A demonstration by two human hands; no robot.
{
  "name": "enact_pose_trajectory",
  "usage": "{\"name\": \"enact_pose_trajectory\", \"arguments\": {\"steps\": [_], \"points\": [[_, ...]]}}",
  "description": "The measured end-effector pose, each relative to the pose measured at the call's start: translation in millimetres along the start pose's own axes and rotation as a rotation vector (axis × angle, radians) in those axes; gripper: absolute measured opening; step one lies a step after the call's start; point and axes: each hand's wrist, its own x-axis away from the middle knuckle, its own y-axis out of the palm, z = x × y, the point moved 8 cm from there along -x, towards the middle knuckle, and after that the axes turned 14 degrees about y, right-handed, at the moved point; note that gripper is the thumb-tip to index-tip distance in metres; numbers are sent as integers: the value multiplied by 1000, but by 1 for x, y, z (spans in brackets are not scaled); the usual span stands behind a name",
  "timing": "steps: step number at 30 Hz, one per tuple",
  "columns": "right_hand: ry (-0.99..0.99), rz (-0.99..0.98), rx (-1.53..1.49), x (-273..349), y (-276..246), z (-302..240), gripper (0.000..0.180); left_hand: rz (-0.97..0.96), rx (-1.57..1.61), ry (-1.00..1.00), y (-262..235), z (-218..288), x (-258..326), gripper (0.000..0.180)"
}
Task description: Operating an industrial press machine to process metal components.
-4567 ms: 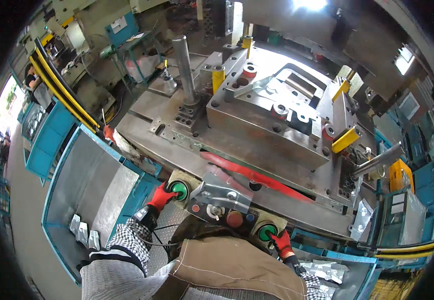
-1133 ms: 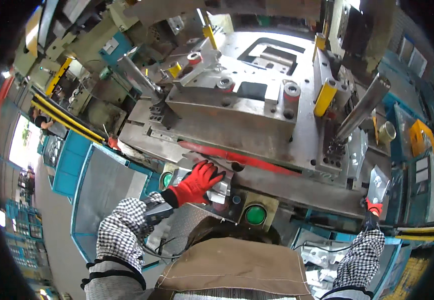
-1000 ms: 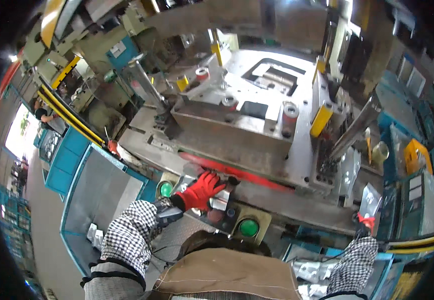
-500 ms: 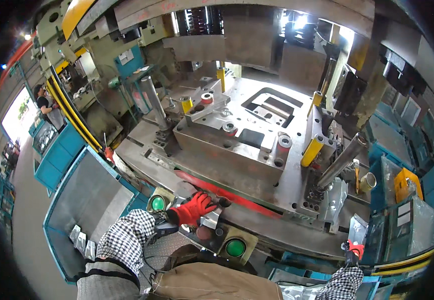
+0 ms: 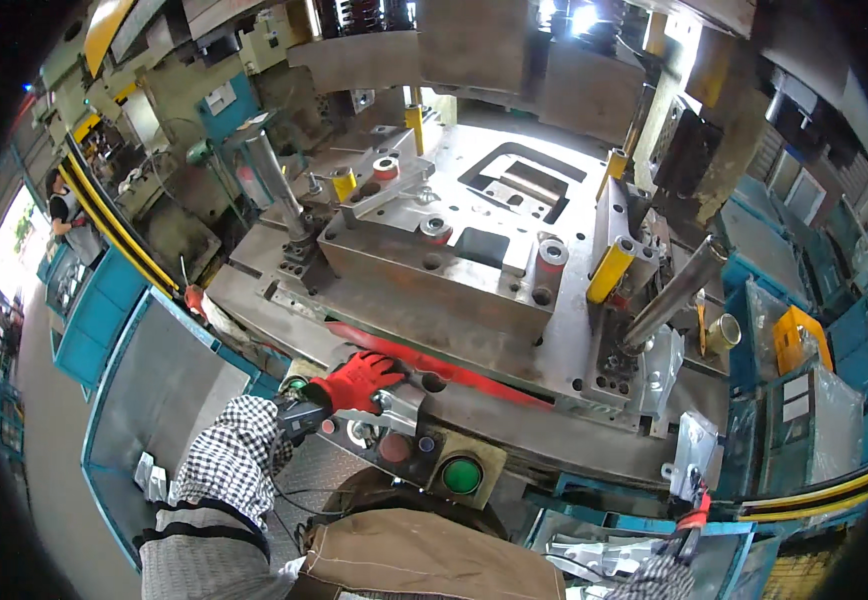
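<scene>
now, head view: my left hand [image 5: 359, 378] in its red glove lies at seven o'clock, fingers curled over a small stamped metal bracket [image 5: 391, 405] on the control panel [image 5: 409, 450], just below the die block [image 5: 434, 275]. it looks stiff, light, sharp-edged; best pinched by its flat flange. my right hand [image 5: 692, 525] at five o'clock holds a bright metal plate [image 5: 696, 455], fingers closed on its lower edge.
</scene>
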Motion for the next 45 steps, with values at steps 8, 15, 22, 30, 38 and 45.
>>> {"name": "enact_pose_trajectory", "arguments": {"steps": [8,15,22,30,38,45], "points": [[-44,-234,260,187,117,-8,59,-13,-14,-96,13,-3,38,101],[-135,-665,307,285,491,-135,69,12,9,16,8,-9,16,102],[-370,-1025,562,215,728,-255,46,387,80,89,-63,34,69,88],[-452,-1005,1127,145,866,-256,51,494,278,-209,-55,21,187,75],[-507,-1107,1314,104,918,-227,57,593,290,-472,-48,16,262,71],[-699,-1150,1258,92,957,-195,61,677,256,-596,-66,7,291,70]]}}
